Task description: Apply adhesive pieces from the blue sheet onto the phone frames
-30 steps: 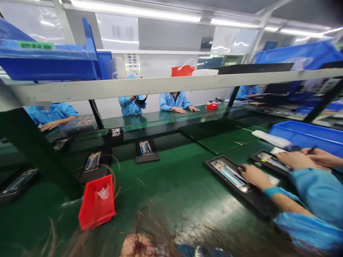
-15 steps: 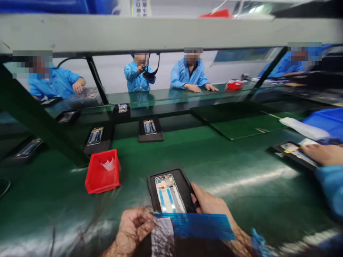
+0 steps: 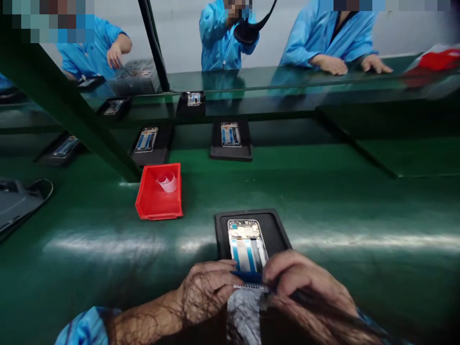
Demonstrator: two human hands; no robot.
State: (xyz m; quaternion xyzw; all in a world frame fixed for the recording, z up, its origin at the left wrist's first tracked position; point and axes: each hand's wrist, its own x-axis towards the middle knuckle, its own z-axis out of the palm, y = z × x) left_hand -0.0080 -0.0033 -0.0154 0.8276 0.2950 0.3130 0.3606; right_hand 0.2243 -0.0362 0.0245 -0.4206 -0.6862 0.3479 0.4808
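Note:
A black tray [image 3: 275, 229] lies on the green belt in front of me with an open phone frame [image 3: 246, 245] in it. My left hand [image 3: 204, 290] and my right hand [image 3: 305, 282] meet at the tray's near end. Both are closed in a pinch on a small blue strip [image 3: 247, 277] lying across the bottom of the phone frame. A grey, blurred piece [image 3: 242, 314] shows below the strip between my wrists; I cannot make out what it is.
A red bin [image 3: 160, 194] with a roll of tape stands left of the tray. More black trays with phone frames [image 3: 231, 136] [image 3: 147, 141] lie farther along the belt. A green slanted post [image 3: 77, 112] crosses at left. People in blue coats work across the line.
The view has tilted down and come closer. My hands have moved together onto the bottom of the phone frame, and the blue strip now lies between my fingertips.

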